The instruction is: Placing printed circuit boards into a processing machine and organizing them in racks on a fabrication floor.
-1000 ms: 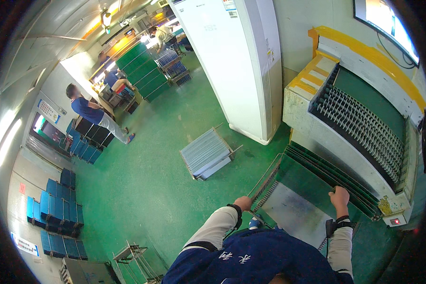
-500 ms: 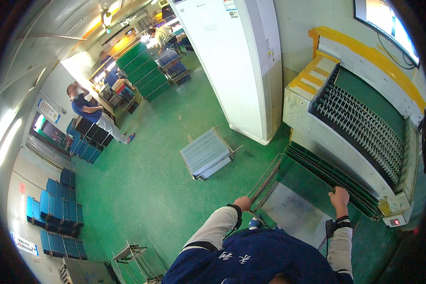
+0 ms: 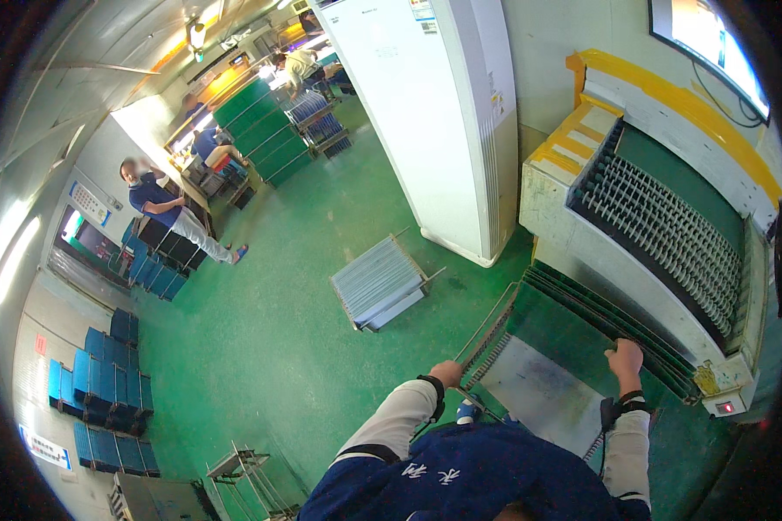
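In front of me stands a metal rack [image 3: 485,363] with coil-like slotted sides and a bare grey base plate. Several dark green panels [image 3: 554,334] stand in it, bunched toward the machine's side. My left hand [image 3: 446,374] is closed round the rack's metal side rail. My right hand [image 3: 625,357] has its fingers curled at the edge of the nearest green panel, at the rack's right side; the fingertips are partly hidden.
A roller conveyor machine [image 3: 660,239] stands beyond the rack, next to a tall white cabinet unit [image 3: 434,122]. Another rack of pale panels [image 3: 379,285] sits on the green floor. A metal stand [image 3: 243,473] is at lower left, stacked blue racks [image 3: 104,378] along the left wall. Co-workers are farther back.
My hands stay at the rack, the right one shifting only slightly. At the far left, the standing person's head and upper body have turned and moved a little.
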`<state>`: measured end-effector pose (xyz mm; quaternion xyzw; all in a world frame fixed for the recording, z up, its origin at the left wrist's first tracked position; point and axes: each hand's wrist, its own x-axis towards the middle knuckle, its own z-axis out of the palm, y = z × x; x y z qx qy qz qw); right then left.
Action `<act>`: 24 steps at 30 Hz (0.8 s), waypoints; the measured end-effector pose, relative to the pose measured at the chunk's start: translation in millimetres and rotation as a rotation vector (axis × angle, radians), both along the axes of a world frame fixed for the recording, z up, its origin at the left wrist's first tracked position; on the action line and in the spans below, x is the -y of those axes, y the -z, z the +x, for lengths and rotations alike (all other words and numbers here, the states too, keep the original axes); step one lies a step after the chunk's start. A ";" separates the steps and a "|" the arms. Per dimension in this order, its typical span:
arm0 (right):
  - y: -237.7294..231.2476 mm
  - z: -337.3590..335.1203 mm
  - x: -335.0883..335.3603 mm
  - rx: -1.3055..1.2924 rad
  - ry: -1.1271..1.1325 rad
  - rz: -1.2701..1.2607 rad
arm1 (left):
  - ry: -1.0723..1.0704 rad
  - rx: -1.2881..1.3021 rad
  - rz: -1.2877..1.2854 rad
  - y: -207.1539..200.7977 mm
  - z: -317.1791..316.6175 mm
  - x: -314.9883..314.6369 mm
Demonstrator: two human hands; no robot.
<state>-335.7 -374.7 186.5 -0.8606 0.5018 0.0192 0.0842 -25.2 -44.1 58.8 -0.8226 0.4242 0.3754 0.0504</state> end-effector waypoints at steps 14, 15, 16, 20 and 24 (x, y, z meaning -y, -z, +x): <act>-9.9 -9.5 -30.6 0.044 -0.045 0.075 | 0.041 0.023 0.047 -8.8 -3.4 -4.6; -5.0 -14.0 -31.8 0.083 -0.085 -0.004 | 0.078 0.019 0.039 -5.2 -2.3 -5.2; -1.3 -18.3 -31.2 0.120 -0.124 -0.084 | 0.064 0.024 0.022 -1.3 -2.4 -5.0; -55.4 -10.6 -36.1 0.082 -0.089 -0.019 | 0.050 0.035 0.023 9.1 -1.4 -8.8; -113.7 -22.6 -38.9 0.163 -0.089 -0.084 | 0.061 0.003 0.020 -6.1 -4.0 -4.7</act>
